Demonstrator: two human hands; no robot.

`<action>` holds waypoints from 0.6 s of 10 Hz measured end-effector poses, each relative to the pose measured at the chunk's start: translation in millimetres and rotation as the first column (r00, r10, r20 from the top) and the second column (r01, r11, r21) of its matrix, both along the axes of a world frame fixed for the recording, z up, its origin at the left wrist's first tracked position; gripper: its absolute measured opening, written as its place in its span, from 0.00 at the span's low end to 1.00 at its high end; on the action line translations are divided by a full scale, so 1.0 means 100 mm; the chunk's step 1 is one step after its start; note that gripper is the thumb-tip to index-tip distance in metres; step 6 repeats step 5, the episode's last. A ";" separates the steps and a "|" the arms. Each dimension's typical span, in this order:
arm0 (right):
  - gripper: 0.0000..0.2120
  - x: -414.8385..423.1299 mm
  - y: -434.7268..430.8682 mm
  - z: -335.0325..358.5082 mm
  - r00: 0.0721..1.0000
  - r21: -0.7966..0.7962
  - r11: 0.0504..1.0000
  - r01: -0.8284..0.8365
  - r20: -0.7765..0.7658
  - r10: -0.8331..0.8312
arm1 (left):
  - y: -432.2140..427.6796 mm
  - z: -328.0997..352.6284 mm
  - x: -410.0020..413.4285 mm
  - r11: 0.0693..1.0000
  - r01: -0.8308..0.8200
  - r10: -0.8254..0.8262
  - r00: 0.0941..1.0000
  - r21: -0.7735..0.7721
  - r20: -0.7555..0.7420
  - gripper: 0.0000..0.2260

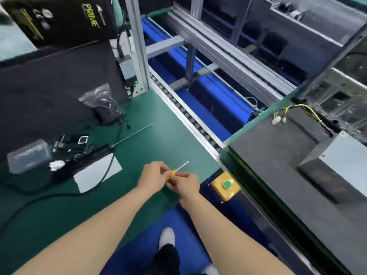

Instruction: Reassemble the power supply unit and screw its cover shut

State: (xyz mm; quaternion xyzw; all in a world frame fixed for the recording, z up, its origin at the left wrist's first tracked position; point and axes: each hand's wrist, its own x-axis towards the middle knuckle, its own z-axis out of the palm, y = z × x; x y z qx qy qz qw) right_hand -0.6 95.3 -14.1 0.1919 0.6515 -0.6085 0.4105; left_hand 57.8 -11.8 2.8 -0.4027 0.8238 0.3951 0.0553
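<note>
Two hands worked on one screwdriver (174, 172): the left hand (153, 175) and the right hand (187, 183) met just above the green table (158, 116), the fingers of both curled round the short yellow plastic handle, while the thin steel shaft pointed up and away to the right. Motion blur hid exactly which fingers pinched it. Well apart from them, at the far right, a pale grey metal box that was probably the power supply unit (345, 165) lay against a dark grey foam slab (278, 155). One bundle of yellow and black wires (303, 108) ran over the slab and ended in two white plastic connectors (277, 120). Between the hands and the slab sat one yellow square box with a round green button (226, 184), just beside a rail of small black rollers (184, 112). On the left of the table lay one clear lidded plastic case (27, 155), one white sheet of paper (95, 175) crossed by a black cable (108, 169), one thin straight metal rod (132, 134), and one crinkled clear bag of black cords (103, 104) leaning on a large black foam panel (49, 86). A black printed carton (59, 16) stood above it. Below, one white shoe (166, 238) showed on the blue floor (139, 245).
</note>
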 end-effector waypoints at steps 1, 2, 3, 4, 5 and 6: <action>0.06 0.07 -0.16 -0.13 0.999 0.059 0.997 -0.040 0.005 0.039 | -0.15 -0.12 0.06 1.000 0.009 -0.009 0.999 0.007 0.034 0.03; 0.04 0.09 -0.22 -0.19 0.997 0.130 0.990 -0.063 -0.027 0.067 | -0.21 -0.20 0.06 1.000 0.011 -0.012 0.999 0.017 0.043 0.03; 0.09 0.06 -0.23 -0.19 0.987 0.237 0.964 -0.119 -0.082 0.142 | -0.25 -0.22 0.01 0.999 0.034 -0.035 0.997 0.016 0.074 0.03; 0.11 0.03 -0.19 -0.12 0.968 0.278 0.943 -0.184 -0.114 0.223 | -0.24 -0.14 -0.10 0.997 0.057 -0.053 0.995 -0.048 0.079 0.10; 0.08 -0.08 -0.05 -0.08 0.937 0.334 0.925 -0.183 -0.224 0.267 | -0.16 -0.07 -0.31 0.989 0.106 -0.104 0.994 -0.108 0.021 0.11; 0.08 -0.08 -0.05 -0.08 0.937 0.334 0.925 -0.183 -0.224 0.267 | -0.16 -0.07 -0.31 0.989 0.106 -0.104 0.994 -0.108 0.021 0.11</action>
